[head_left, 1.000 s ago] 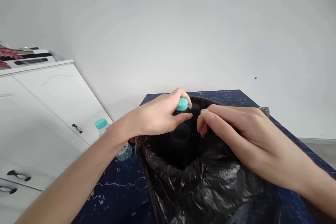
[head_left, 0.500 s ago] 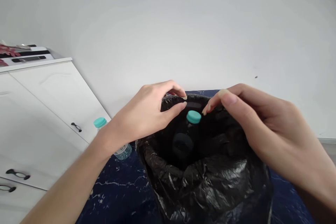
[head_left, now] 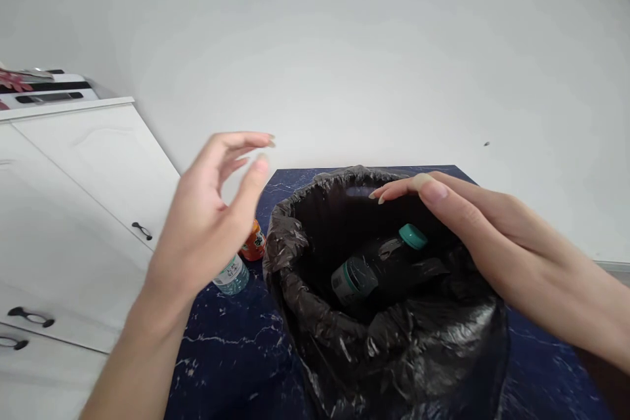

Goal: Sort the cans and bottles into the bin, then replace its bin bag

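Observation:
A trash bin lined with a black plastic bag [head_left: 344,348] stands before me. Inside it lies a clear plastic bottle [head_left: 355,281] with a teal cap, tilted with the cap toward the right. My left hand [head_left: 211,203] is raised left of the bin, fingers apart and empty. Behind that hand stand a second clear bottle [head_left: 232,277], its top hidden, and a partly covered orange bottle or can [head_left: 254,244]. My right hand [head_left: 472,223] reaches over the bin's right rim, fingers stretched out, holding nothing.
The bin stands on a dark blue marbled tabletop [head_left: 221,348]. White cabinets [head_left: 73,230] with black handles are on the left, with several items on top. A pale wall [head_left: 344,65] rises behind the table.
My left hand has moved left, away from the bin's mouth. The bottle in the bin has dropped lower and tipped over, its cap now further right. The orange container has come into view.

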`<move>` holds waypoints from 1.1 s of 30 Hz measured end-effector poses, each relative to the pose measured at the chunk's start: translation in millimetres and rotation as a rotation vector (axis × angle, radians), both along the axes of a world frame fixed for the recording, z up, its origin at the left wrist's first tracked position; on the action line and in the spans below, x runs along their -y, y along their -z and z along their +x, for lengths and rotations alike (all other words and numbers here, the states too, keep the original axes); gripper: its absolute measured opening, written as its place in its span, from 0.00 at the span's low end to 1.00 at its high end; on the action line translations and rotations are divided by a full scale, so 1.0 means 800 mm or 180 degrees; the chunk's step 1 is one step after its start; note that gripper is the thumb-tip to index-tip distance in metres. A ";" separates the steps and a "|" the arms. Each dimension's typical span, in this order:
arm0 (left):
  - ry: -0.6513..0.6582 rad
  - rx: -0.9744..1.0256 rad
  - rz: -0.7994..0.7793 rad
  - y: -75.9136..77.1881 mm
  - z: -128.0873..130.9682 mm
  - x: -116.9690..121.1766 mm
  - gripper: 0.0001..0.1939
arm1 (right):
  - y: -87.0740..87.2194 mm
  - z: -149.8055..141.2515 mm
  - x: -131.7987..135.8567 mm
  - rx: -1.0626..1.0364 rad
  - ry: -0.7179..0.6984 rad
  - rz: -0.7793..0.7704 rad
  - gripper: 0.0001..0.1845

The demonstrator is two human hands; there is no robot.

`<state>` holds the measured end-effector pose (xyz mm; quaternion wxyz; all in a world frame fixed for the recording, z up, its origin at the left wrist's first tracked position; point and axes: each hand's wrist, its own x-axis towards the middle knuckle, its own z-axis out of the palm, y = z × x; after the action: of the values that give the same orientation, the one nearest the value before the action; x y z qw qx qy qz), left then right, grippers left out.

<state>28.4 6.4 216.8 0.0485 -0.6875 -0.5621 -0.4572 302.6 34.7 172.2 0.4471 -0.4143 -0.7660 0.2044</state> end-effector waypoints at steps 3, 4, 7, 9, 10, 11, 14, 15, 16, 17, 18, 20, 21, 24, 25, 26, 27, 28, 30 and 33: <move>-0.0328 -0.0020 0.0435 0.000 -0.017 -0.001 0.14 | 0.000 0.001 0.000 -0.0018 -0.0125 -0.0224 0.25; -0.0474 -0.0082 0.0541 0.000 -0.023 -0.001 0.16 | 0.001 0.001 0.001 -0.0042 -0.0118 -0.0236 0.25; -0.1202 -0.0502 0.0489 0.001 -0.043 0.004 0.22 | 0.002 0.000 0.001 -0.0039 -0.0090 -0.0259 0.24; -0.1688 -0.0983 0.0011 0.002 -0.056 0.009 0.26 | 0.004 -0.002 0.001 -0.0036 -0.0084 -0.0244 0.24; -0.1846 -0.1209 -0.0226 0.003 -0.062 0.011 0.28 | 0.005 -0.002 0.001 -0.0028 -0.0082 -0.0236 0.24; -0.1934 -0.1412 -0.0414 0.004 -0.067 0.014 0.31 | 0.006 -0.003 0.001 -0.0028 -0.0064 -0.0222 0.24; -0.2007 -0.1823 -0.0789 0.005 -0.082 0.022 0.34 | 0.008 -0.003 0.000 -0.0027 -0.0010 -0.0184 0.23; -0.2015 -0.1916 -0.0999 0.004 -0.086 0.024 0.33 | 0.008 -0.002 0.000 -0.0032 0.0007 -0.0165 0.23; -0.2032 -0.1989 -0.1249 0.003 -0.091 0.027 0.31 | 0.009 -0.002 0.000 -0.0032 0.0025 -0.0152 0.24; -0.2058 -0.2044 -0.1502 0.002 -0.096 0.029 0.30 | 0.010 -0.001 0.001 -0.0016 0.0052 -0.0147 0.24; -0.2059 -0.2100 -0.1724 0.002 -0.101 0.031 0.30 | 0.011 0.000 0.002 0.0020 0.0094 -0.0149 0.25; -0.2081 -0.2210 -0.2066 0.001 -0.113 0.033 0.31 | 0.014 0.002 0.005 0.0120 0.0255 -0.0184 0.28; -0.2110 -0.2237 -0.2173 0.001 -0.120 0.034 0.31 | 0.016 0.002 0.007 0.0169 0.0346 -0.0208 0.28; -0.2189 -0.2181 -0.2329 0.001 -0.137 0.034 0.31 | 0.021 0.002 0.010 0.0226 0.0560 -0.0284 0.29; -0.2171 -0.2132 -0.2325 0.000 -0.140 0.034 0.30 | 0.022 0.002 0.010 0.0230 0.0603 -0.0308 0.29; -0.2104 -0.2077 -0.2313 0.000 -0.142 0.034 0.30 | 0.022 0.001 0.010 0.0229 0.0633 -0.0331 0.29; -0.2030 -0.2013 -0.2310 -0.001 -0.141 0.033 0.29 | 0.023 0.001 0.009 0.0225 0.0653 -0.0360 0.29; -0.1949 -0.1951 -0.2328 -0.001 -0.139 0.033 0.27 | 0.023 0.001 0.008 0.0220 0.0658 -0.0385 0.29; -0.1753 -0.1873 -0.2340 -0.002 -0.130 0.031 0.24 | 0.023 0.002 0.006 0.0187 0.0627 -0.0432 0.29; -0.1466 -0.1875 -0.2256 0.001 -0.112 0.026 0.23 | 0.021 0.004 0.004 0.0129 0.0543 -0.0446 0.29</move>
<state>-61.3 -14.2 215.8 0.0683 -0.6197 -0.7819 -0.0031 306.2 31.2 155.6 0.4172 -0.5122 -0.7206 0.2103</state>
